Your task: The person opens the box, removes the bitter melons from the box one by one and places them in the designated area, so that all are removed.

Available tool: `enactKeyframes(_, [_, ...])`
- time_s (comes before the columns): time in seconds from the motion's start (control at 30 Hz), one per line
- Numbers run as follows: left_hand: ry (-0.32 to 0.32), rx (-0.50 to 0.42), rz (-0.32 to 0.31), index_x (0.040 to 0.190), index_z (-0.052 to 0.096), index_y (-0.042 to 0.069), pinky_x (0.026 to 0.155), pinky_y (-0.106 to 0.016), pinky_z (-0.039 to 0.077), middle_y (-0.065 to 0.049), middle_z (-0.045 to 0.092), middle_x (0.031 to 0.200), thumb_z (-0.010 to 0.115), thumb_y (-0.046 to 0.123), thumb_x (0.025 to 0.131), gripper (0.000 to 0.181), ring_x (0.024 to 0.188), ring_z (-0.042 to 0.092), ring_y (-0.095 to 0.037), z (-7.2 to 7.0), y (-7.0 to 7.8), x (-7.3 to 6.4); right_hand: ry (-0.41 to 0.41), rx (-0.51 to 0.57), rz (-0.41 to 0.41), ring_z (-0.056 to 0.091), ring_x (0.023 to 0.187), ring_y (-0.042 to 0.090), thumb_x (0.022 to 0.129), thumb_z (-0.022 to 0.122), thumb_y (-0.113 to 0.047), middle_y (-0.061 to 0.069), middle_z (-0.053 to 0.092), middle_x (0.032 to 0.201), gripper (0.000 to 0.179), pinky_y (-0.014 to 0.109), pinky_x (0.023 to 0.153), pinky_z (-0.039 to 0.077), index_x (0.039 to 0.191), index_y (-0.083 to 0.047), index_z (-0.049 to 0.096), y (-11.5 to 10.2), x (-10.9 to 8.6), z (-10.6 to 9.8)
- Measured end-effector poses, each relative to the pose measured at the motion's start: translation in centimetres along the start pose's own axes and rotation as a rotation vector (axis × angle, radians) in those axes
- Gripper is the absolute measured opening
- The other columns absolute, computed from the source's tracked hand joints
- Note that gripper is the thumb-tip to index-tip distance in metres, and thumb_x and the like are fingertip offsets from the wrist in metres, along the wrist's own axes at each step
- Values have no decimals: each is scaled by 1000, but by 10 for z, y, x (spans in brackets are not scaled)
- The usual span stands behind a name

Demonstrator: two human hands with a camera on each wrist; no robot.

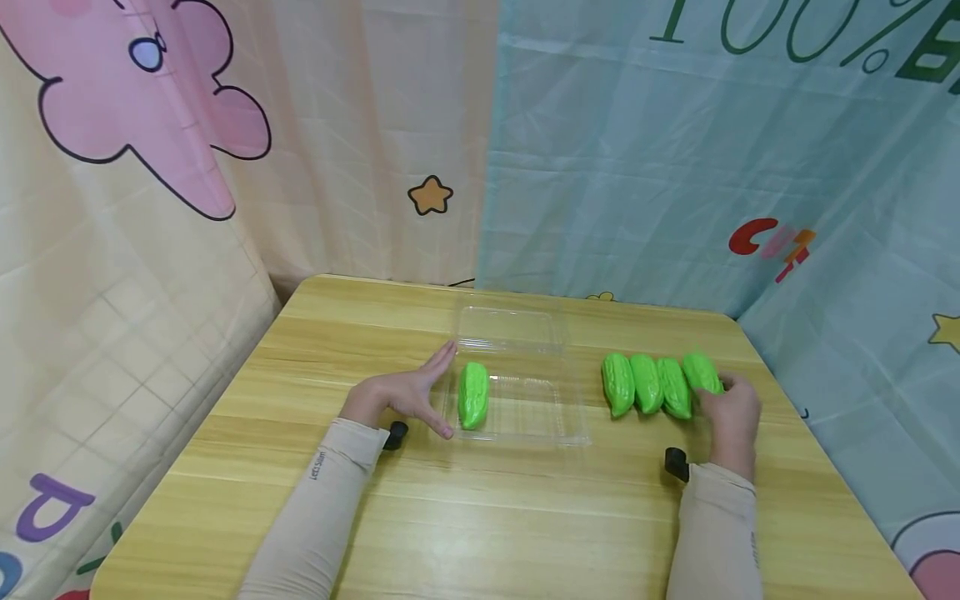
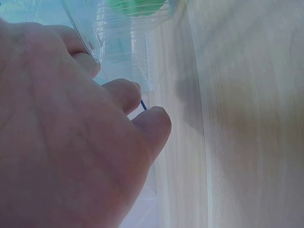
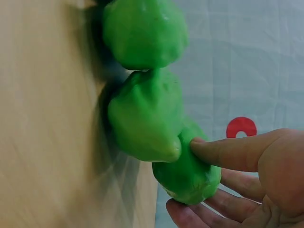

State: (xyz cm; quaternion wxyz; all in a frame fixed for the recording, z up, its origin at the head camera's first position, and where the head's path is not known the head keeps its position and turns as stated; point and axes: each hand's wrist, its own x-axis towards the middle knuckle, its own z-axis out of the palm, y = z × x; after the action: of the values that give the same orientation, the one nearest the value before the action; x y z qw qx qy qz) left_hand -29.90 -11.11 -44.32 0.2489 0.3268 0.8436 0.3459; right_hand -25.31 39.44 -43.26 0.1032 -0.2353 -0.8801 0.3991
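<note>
On the table stands a clear plastic clamshell box (image 1: 540, 438), its lid (image 1: 510, 346) folded back toward the far side. One bright green bitter melon (image 1: 473, 396), ridged and glossy, lies at the left end inside it. My left hand (image 1: 401, 396) is at the box's left edge, thumb and fingers spread apart; the left wrist view shows its fingertips right by the clear wall. To the right, several more bitter melons (image 1: 647, 383) lie side by side in a row. With thumb and fingers, my right hand (image 1: 731, 421) pinches the rightmost bitter melon (image 3: 187, 178), which looks raised above its neighbour.
The wooden table (image 1: 465, 517) has rounded corners, and its far edge lies just behind the lid. Printed curtains (image 1: 600, 167) hang close around the back and sides. A black wrist device (image 1: 677, 464) shows at each sleeve.
</note>
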Motion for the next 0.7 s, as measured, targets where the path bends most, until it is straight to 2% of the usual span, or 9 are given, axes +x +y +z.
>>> enactKeyframes(0.4, [-1,-4,11,156,-25,16,120,-53,9,-5,-32,162,92,41,72,146,149,-17,-32,0,-2,1,-122,-83,62,31,136,55,100,55,-20,40,34,147,64,60,112,28,146,17,32,0,0,0])
enactKeyframes(0.7, [-2,-8,11,156,-25,16,120,-53,8,-6,-33,162,92,41,71,147,149,-17,-32,0,-2,0,-271,-116,67,33,134,55,103,52,-29,41,32,148,70,60,111,32,150,16,25,-2,1,-1])
